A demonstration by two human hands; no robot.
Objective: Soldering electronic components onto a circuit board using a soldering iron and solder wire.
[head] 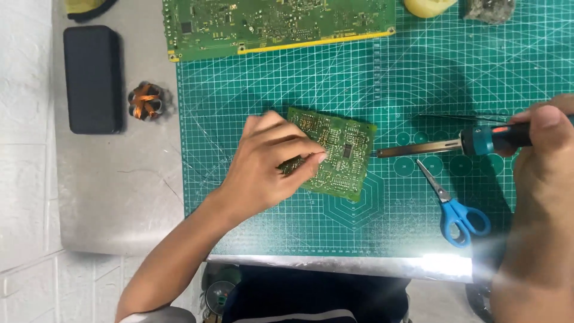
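Nearest to us, our right hand (541,173) is closed around the dark handle of a soldering iron (472,142), held pen-fashion so that the metal shaft runs level over the mat and its tip comes just up to the right edge of the small green circuit board (338,152). That board lies slightly turned near the middle of the green cutting mat (406,78). Our left hand (269,161) rests on the board's left part, fingers curled and pinched together over it; we judge this pins the board so it cannot slide under the iron, though we cannot tell whether something thin sits between the fingertips.

Just below the iron lie blue-handled scissors (457,212), blades toward the board, within easy reach of the right hand. Thin tweezers (454,118) lie just above the iron. A larger green circuit board (278,27) sits along the mat's top edge, well apart from the work. Off the mat to the left are a small copper coil (145,100) and a black oblong case (92,78), on the grey table (119,197).
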